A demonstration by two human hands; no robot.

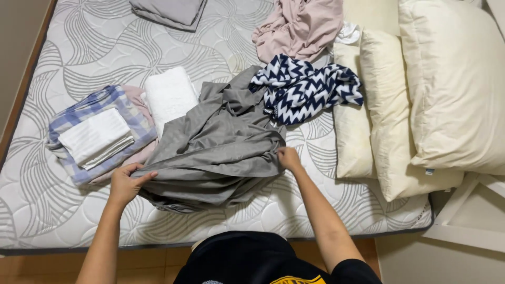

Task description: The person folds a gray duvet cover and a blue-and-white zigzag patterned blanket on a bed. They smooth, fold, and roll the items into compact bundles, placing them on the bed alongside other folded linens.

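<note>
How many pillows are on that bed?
3. A flat pillow lies nearest the clothes, a plumper one overlaps it, and the biggest sits at the right edge. More may lie hidden beneath them.

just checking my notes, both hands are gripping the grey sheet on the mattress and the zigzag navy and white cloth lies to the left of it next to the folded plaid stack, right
Not quite. The head view shows the left hand and right hand gripping the grey sheet on the mattress, but the zigzag navy and white cloth lies to its upper right, by the cream pillows. The folded plaid stack is on the left.
</note>
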